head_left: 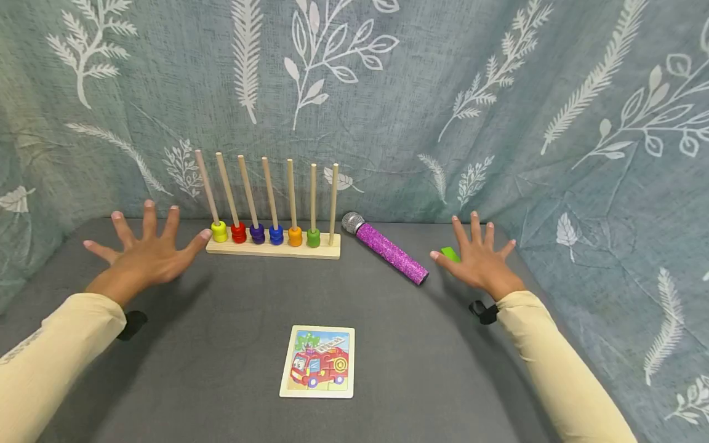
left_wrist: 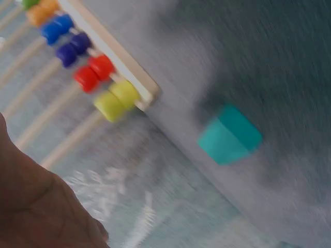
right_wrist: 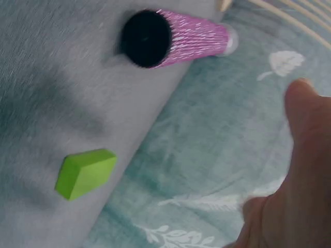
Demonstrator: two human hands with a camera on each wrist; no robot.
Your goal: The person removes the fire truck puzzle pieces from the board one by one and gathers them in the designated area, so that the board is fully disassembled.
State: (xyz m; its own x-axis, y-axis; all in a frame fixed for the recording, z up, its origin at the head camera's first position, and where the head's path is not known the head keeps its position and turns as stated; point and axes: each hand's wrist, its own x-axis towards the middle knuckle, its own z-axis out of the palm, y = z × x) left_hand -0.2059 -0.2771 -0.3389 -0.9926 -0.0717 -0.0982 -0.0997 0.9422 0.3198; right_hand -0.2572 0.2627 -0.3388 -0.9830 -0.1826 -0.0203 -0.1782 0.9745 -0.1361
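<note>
Both hands are held over the grey table with fingers spread and nothing in them. My left hand (head_left: 146, 255) hovers just left of a wooden bead rack (head_left: 274, 250), whose upright pegs carry coloured rings. A teal block (left_wrist: 230, 135) lies on the table in the left wrist view; the head view does not show it. Beneath the thumb side of my right hand (head_left: 480, 263), a green block (head_left: 450, 253) is partly covered. To that hand's left lies a microphone (head_left: 391, 253) with a glittery purple handle and silver head. A framed fire-engine picture puzzle (head_left: 318, 362) lies near the front middle.
A grey-green curtain (head_left: 388, 135) with white leaf prints hangs behind the table and along its sides. The rack and the microphone's head sit close to the table's back edge. A dark strap (head_left: 484, 312) shows at the right wrist.
</note>
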